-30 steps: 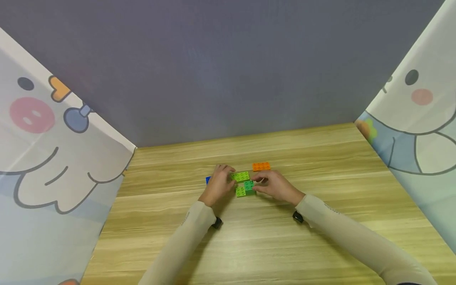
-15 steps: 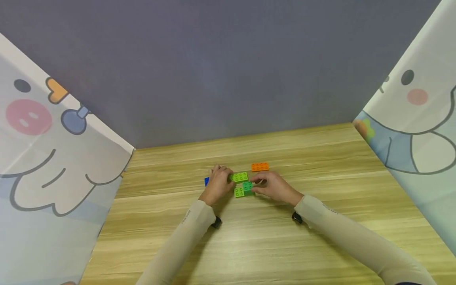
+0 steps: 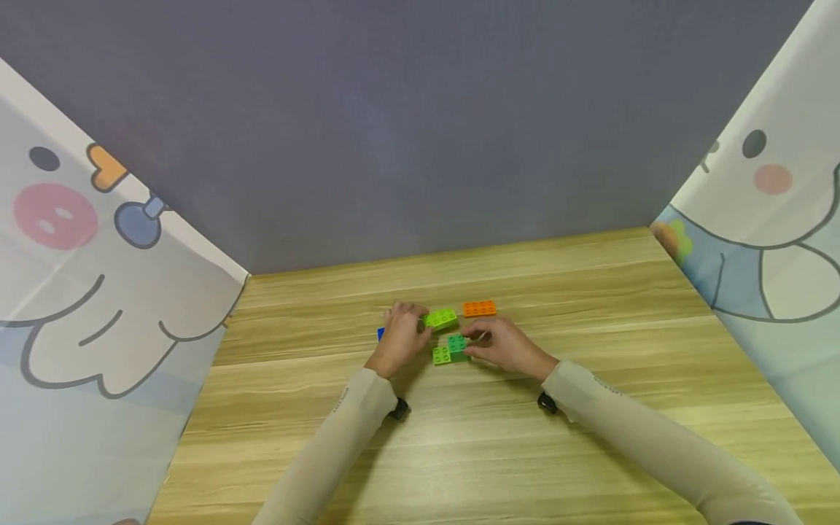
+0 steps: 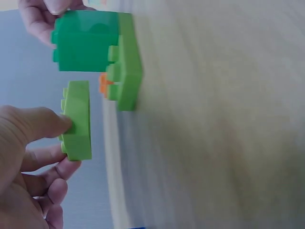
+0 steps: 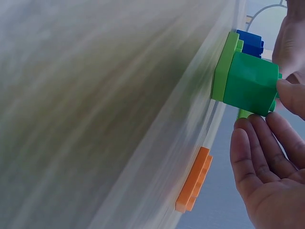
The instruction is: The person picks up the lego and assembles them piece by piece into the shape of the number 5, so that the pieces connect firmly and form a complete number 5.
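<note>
In the head view my left hand (image 3: 405, 335) pinches a lime-green toy building brick (image 3: 441, 319) with two rows of studs. The left wrist view shows the thumb on the studded side of this lime brick (image 4: 78, 121), which is raised off the table. A taller green brick (image 5: 251, 83) is mounted on one end of a second lime brick (image 3: 440, 356), leaving several studs bare. My right hand (image 3: 505, 344) holds the green brick at its right side, thumb and fingertips at its studded edge. The second lime brick rests on the table.
An orange brick (image 3: 480, 308) lies flat behind the right hand. A blue brick (image 3: 380, 334) is mostly hidden behind the left hand. The wooden table (image 3: 499, 452) meets a grey wall (image 3: 420, 146) at the back, with cartoon-printed panels on both sides.
The lime brick in the left hand has lifted and tilted, shifting slightly away from the green brick. The right hand and the stacked bricks have stayed almost still.
</note>
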Tool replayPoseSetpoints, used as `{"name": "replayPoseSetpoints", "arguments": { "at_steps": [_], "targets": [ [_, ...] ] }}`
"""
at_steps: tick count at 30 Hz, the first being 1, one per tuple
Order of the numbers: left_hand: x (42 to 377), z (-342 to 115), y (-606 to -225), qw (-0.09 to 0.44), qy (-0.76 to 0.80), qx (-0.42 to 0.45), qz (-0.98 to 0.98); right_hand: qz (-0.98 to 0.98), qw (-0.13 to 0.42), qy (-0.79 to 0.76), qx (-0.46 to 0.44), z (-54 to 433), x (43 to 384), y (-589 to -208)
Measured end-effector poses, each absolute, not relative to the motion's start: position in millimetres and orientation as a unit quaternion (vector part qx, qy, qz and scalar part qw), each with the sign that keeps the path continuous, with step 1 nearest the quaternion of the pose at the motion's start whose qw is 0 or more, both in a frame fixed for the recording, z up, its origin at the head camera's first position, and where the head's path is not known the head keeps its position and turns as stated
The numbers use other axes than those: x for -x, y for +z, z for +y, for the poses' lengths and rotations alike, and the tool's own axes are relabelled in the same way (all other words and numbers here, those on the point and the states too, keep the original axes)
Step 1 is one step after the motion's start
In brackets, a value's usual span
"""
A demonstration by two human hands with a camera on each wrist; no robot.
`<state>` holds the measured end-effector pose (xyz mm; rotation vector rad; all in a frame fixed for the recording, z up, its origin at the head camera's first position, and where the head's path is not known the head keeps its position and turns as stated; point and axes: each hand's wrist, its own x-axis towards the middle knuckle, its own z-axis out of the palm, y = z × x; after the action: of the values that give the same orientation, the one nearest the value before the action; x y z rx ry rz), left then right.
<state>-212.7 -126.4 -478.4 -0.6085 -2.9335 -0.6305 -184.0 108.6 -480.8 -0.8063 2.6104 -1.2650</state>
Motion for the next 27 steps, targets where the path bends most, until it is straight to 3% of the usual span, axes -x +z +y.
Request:
{"name": "replayPoseSetpoints", "arguments": {
  "at_steps": [17,27],
  "targets": [
    [203.5,-137.0,-459.4,0.075,-0.251,0.234,-0.936,0.864,0.060,-0.433,0.250,112.9,180.7,-477.1],
    [192.4,-140.2,-449.5,0.102,-0.258,0.262,-0.924,0.848,-0.001,-0.468,0.251,114.1,182.4,-469.6]
  ]
}}
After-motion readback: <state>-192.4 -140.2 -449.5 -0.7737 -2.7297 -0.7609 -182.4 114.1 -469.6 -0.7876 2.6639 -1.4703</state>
